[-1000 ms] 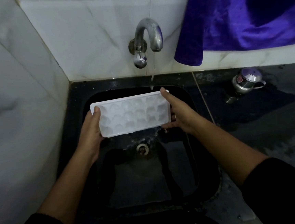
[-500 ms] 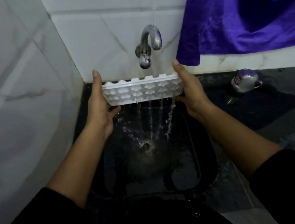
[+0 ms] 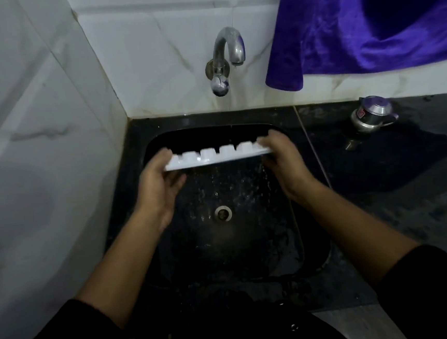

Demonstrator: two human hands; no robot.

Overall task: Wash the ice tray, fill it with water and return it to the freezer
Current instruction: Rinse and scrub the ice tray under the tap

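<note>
A white plastic ice tray is held upside down over the black sink, its cup bottoms pointing up and its flat rim towards me. My left hand grips its left end and my right hand grips its right end. The chrome tap on the tiled wall lets a thin stream fall behind the tray. Drops spatter the sink floor around the drain.
A purple cloth hangs on the wall at the upper right. A small steel pot stands on the wet dark counter right of the sink. A white tiled wall closes the left side.
The tray went from open side up under the tap, to raised and tipped with water pouring out, to lowered and turned fully upside down over the sink. Both hands stayed on its ends.
</note>
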